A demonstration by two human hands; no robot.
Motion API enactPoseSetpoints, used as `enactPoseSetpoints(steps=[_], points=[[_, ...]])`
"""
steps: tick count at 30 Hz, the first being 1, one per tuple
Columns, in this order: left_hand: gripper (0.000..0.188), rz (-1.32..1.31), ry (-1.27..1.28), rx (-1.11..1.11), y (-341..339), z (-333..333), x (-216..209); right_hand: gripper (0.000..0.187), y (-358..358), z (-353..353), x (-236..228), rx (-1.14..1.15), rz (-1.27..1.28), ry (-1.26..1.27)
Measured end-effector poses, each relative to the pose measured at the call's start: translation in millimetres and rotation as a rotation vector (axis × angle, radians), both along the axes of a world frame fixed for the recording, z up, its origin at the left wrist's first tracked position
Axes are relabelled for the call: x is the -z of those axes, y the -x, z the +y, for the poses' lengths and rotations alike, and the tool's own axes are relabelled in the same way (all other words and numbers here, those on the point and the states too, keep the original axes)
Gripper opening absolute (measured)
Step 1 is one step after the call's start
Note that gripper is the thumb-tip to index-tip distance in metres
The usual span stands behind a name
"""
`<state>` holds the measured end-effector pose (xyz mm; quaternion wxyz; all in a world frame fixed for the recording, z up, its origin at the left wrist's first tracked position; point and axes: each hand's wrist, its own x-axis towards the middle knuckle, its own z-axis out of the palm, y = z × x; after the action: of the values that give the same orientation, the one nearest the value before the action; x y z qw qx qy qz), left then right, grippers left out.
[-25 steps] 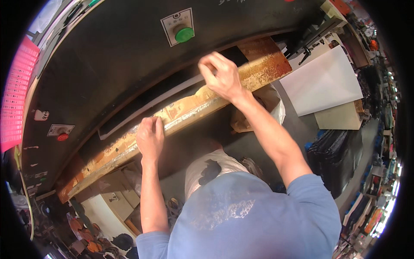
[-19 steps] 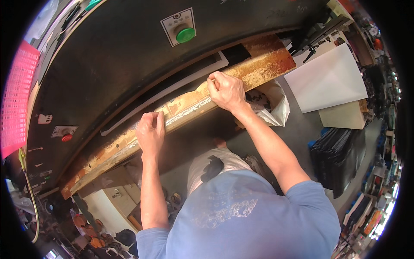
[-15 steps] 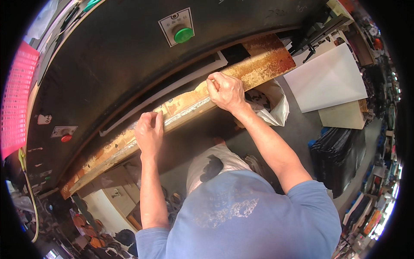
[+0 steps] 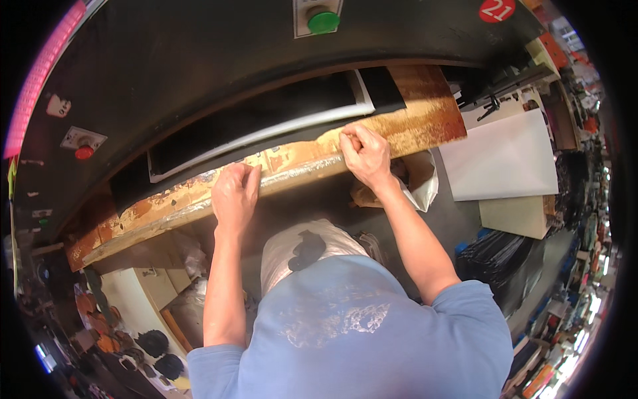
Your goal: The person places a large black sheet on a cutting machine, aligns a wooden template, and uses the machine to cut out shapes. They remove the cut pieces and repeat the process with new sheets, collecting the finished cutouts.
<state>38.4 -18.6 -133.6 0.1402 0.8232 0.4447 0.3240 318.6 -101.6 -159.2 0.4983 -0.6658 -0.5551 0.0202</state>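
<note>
My left hand rests closed at the worn wooden ledge, thumb and fingers bent together over its near part. To its right my right hand is curled too, its fingertips drawn in at the same ledge. Whatever the fingers may grip is too small or hidden to make out. Just beyond the ledge lies a black sheet-like surface with a white strip frame along its edge, partly under the machine's dark front panel.
The panel bears a green button and a red button. Under the ledge's right part hangs an open white bag. A white sheet lies farther right, above black wrapped bundles. A pale cabinet stands lower left.
The view has shifted, so more of the black surface and white strip frame shows beyond the ledge. Both hands stay closed at the ledge, in nearly the same places along it.
</note>
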Motion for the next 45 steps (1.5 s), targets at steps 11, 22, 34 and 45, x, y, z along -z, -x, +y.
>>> enactPoseSetpoints(steps=[11,22,34,45], points=[[0.014,-0.003,0.111,0.068,72.9,39.5,33.5,0.063,30.7,147.4,-5.5,-0.041,-0.071,0.050],[0.035,-0.036,-0.016,-0.312,130.7,131.1,23.3,0.081,10.0,213.6,9.4,-0.091,-0.019,0.327],[0.045,-0.014,0.328,-0.501,149.3,201.6,1.1,0.067,-77.5,128.9,14.6,0.214,0.232,0.240],[0.031,-0.740,1.048,-0.268,149.5,254.2,-13.8,0.039,43.1,192.3,-7.8,-0.161,0.522,0.186]])
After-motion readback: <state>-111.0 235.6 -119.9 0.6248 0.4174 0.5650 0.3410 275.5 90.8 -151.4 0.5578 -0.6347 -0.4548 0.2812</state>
